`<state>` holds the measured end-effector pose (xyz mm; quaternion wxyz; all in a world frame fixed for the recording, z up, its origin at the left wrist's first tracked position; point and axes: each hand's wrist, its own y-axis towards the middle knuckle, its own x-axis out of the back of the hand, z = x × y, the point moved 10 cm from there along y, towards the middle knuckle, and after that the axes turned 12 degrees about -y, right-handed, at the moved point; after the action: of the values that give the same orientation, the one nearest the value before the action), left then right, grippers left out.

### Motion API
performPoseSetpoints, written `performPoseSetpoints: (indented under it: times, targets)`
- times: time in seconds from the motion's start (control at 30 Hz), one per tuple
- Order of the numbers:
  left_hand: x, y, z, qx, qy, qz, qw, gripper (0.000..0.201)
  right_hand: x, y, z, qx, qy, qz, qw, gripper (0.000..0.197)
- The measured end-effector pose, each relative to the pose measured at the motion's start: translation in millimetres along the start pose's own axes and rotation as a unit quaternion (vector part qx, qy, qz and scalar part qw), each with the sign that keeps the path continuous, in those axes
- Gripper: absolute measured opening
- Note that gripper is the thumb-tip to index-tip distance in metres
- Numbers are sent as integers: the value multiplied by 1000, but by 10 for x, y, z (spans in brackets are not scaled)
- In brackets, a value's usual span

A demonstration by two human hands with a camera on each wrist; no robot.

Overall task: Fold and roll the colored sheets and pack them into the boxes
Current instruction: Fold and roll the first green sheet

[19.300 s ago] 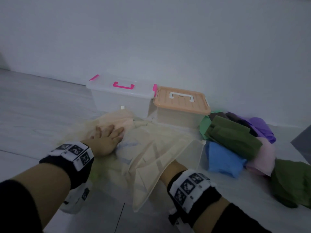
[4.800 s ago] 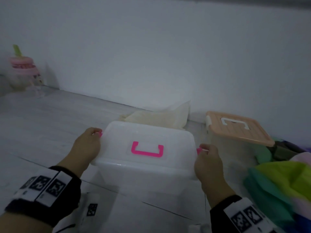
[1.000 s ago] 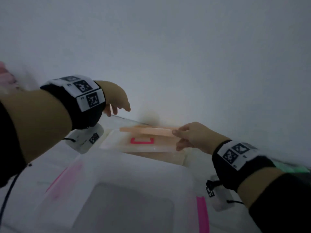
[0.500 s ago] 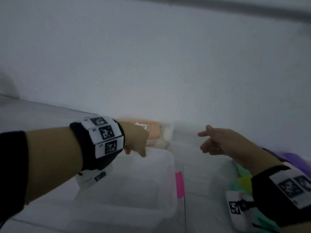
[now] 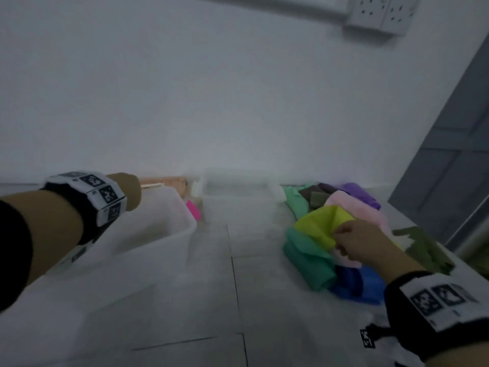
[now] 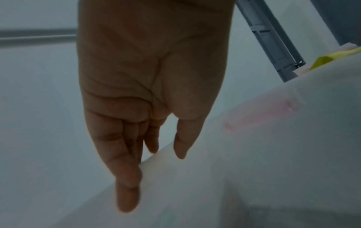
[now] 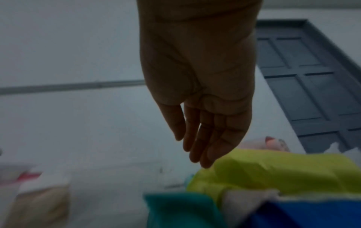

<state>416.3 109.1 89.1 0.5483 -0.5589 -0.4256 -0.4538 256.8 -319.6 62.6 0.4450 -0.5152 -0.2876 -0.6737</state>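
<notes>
Sheets [image 5: 341, 234] are all heaped on the floor over to my right, a jumble of yellow-green, teal, blue, pink, purple and olive, and that's where my right hand [image 5: 360, 245] is headed. On the head cam its fingertips sit right at the edge of the yellow-green sheet [image 5: 317, 229] on top of the heap, which makes sense as the first pick since nothing's lying on it. From the right wrist cam the fingers [image 7: 203, 146] look straight and loose, tips just at the yellow-green fabric, so I'd call it a hand reaching with nothing gripped so far, though the head view is blurry enough that I can't swear there's no pinch starting. My left hand [image 6: 148, 92] hangs relaxed with fingers extended over the near clear box [image 5: 148, 234], holding nothing; the little finger looks like it's touching or just brushing the rim, can't tell which. That box is open, with its pink latch [image 5: 193, 210] showing on the right side, and it's parked close on my left so a rolled sheet only has a short trip. 1 more clear box [image 5: 238, 186] sits open farther back against the wall, between the near box and the heap, and something peach-colored [image 5: 164, 182] lies behind my left hand, likely a lid but it's too smeared to say. Nothing looks packed yet as far as I can see, so I reckon we're right at the start: grab 1 sheet, spread it on the bare floor tiles [image 5: 251, 287] in the middle, then fold.
</notes>
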Motion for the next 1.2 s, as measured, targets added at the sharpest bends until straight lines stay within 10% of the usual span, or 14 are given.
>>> performPoseSetpoints:
  times: [0.2,0.53,0.8,0.9,1.07,1.2]
  targets:
    - [228,-324,-609,-33,30,-25,999,37,-765,-139,324,118,-231,49,965,43]
    - [148,-890,-2114,-131,-87,-70,985,21,-613,-40,331,179,-222,-10,958,38]
    - [-1246,-1135,-2246,-34,-186,181,965,40,-1021,-88,350,230,45,140,962,58]
    - [-1635,-1305,-2133,64,-454,237,857,53,-1041,-41,402,226,101,196,949,68]
    - [-1887,-1583,-2341,98,-735,380,553,109,-544,-364,787,428,147,118,884,63]
    - [-1777,-1637,-2454,73,-796,410,439,90,-218,-921,1032,619,32,15,785,44]
